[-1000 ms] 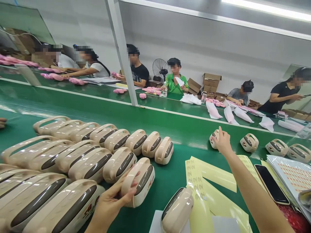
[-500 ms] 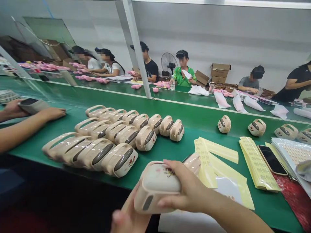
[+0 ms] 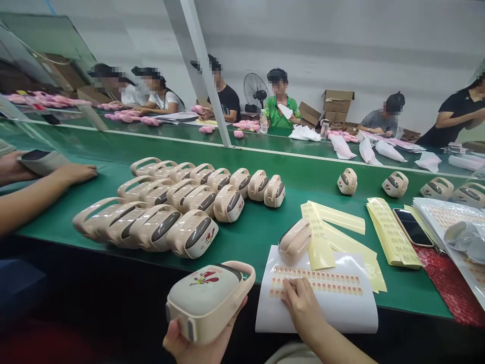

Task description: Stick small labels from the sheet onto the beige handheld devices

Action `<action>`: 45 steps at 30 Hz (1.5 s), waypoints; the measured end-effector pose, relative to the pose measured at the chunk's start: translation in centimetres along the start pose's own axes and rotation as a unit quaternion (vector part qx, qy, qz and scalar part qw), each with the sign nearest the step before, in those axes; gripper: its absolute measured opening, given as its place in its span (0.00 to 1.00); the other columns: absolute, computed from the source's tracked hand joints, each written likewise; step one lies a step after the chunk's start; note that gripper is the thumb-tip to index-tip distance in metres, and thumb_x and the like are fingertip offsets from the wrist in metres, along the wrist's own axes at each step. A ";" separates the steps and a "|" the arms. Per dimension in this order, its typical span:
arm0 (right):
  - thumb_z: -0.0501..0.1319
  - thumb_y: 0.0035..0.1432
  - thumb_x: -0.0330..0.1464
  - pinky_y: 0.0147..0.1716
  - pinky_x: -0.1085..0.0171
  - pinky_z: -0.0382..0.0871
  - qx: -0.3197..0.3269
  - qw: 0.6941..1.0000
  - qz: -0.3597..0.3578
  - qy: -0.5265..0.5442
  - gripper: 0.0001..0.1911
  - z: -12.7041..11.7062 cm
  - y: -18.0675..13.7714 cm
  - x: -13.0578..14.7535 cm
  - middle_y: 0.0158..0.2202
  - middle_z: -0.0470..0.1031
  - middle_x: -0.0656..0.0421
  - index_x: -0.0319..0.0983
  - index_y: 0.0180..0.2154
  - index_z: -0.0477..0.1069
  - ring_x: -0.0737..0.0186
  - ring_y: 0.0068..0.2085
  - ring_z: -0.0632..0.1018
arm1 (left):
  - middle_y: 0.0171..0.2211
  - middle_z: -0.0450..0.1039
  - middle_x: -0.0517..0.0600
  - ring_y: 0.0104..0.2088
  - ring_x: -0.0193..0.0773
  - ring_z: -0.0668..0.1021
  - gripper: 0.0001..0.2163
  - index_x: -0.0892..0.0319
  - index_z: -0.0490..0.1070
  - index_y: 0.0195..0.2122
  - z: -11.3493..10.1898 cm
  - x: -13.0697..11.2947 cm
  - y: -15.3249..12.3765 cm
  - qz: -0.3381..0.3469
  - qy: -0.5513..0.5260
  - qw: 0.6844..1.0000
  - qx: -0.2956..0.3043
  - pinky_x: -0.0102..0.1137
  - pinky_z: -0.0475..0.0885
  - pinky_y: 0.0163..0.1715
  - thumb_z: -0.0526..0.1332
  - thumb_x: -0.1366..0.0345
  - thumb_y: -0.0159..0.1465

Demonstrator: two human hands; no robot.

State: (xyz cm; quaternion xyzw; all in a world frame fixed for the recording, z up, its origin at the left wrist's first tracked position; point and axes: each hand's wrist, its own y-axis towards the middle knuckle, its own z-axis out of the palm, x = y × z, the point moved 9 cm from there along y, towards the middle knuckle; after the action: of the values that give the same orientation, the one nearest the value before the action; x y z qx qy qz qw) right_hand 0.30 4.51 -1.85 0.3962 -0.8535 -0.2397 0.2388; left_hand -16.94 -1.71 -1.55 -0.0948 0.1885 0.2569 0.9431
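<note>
My left hand [image 3: 189, 344] grips a beige plastic case [image 3: 208, 298] with a handle and a red flower print, held off the table's near edge. My right hand [image 3: 301, 303] rests with fingers pinched on a white sticker sheet [image 3: 341, 303] that carries rows of small orange labels. One beige case [image 3: 294, 241] lies on the top edge of that sheet. Several more beige cases [image 3: 182, 202] stand in rows on the green belt [image 3: 261, 227] to the left.
Yellow backing sheets [image 3: 333, 227] and a stack [image 3: 392, 235] lie right of the sheet, beside a phone [image 3: 411, 227]. Single cases [image 3: 347, 181] ride the belt further right. A co-worker's arm [image 3: 41, 187] lies at left. Several people sit across the line.
My right hand let go of the case and dropped onto the sticker sheet. My left hand now holds the case alone, turned flower-side up. The view has tilted lower.
</note>
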 end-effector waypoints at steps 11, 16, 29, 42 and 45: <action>0.52 0.56 0.21 0.26 0.63 0.61 0.066 0.994 0.079 0.028 0.10 1.9 0.1 -1.2 0.26 0.69 0.55 0.37 0.29 0.69 0.60 0.26 0.69 | 0.51 0.72 0.47 0.52 0.51 0.72 0.20 0.39 0.62 0.54 3.2 3.3 -0.1 -0.083 -0.162 0.968 0.175 0.51 0.68 0.48 0.53 0.50 0.60; 0.60 0.47 0.20 0.24 0.66 0.60 0.119 0.968 0.184 0.123 0.07 1.9 1.3 -2.8 0.26 0.72 0.57 0.37 0.24 0.69 0.62 0.25 0.71 | 0.54 0.70 0.46 0.53 0.48 0.71 0.20 0.40 0.62 0.55 4.2 3.9 -0.5 -0.098 -0.166 0.958 0.210 0.47 0.66 0.51 0.51 0.49 0.61; 0.69 0.34 0.43 0.22 0.68 0.51 0.030 0.640 0.459 0.615 0.18 -1.9 4.0 0.4 0.17 0.64 0.65 0.38 0.18 0.66 0.71 0.21 0.58 | 0.54 0.69 0.47 0.58 0.42 0.65 0.20 0.51 0.68 0.52 7.9 6.3 -2.3 -0.142 -0.202 0.914 0.323 0.36 0.58 0.57 0.47 0.55 0.62; 0.68 0.36 0.39 0.26 0.67 0.58 0.069 0.668 0.445 0.593 0.13 -1.1 3.8 -0.4 0.18 0.69 0.63 0.38 0.19 0.68 0.67 0.23 0.66 | 0.55 0.68 0.51 0.58 0.46 0.64 0.21 0.52 0.64 0.55 8.0 6.0 -2.6 -0.110 -0.175 0.922 0.327 0.40 0.60 0.56 0.44 0.56 0.64; 0.68 0.37 0.37 0.26 0.66 0.58 0.096 0.680 0.434 0.584 0.12 -0.7 3.9 -0.7 0.18 0.69 0.63 0.38 0.19 0.68 0.67 0.23 0.66 | 0.54 0.70 0.46 0.57 0.42 0.67 0.21 0.45 0.62 0.56 6.9 6.3 -2.4 -0.116 -0.158 0.932 0.304 0.38 0.62 0.55 0.45 0.51 0.64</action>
State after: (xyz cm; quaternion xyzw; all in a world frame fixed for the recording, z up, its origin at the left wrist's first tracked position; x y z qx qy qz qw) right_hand -1.07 7.14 0.91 0.0618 -0.6357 0.2536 0.7264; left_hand -8.53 1.04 2.39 0.2170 0.0935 0.0873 0.9677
